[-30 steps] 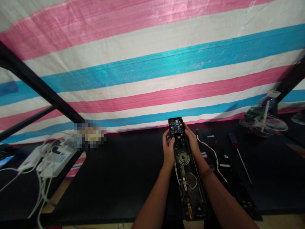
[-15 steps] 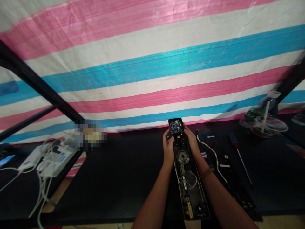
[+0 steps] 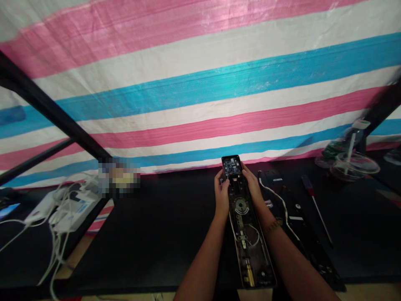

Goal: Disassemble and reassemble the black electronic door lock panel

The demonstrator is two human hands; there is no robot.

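A long black electronic door lock (image 3: 255, 261), its casing opened upward, lies lengthwise between my forearms. At its far end a circuit board (image 3: 232, 167) shows, and a brass-coloured cylinder (image 3: 249, 274) sits at the near end. My left hand (image 3: 222, 194) grips the far left side of the casing, thumb on its edge. On the opposite side my right hand (image 3: 253, 186) is closed around the edge, its fingertips partly hidden. To the right are a white cable (image 3: 282, 200), a long black panel (image 3: 308, 238) and a screwdriver (image 3: 317, 207) with a blue and red handle.
A clear plastic cup (image 3: 355, 167) with a straw and a bottle (image 3: 332, 147) stand at the back right. Tangled white cables and a white box (image 3: 75, 213) lie at the left. Behind the black table (image 3: 150, 234) hangs a striped sheet (image 3: 200, 92).
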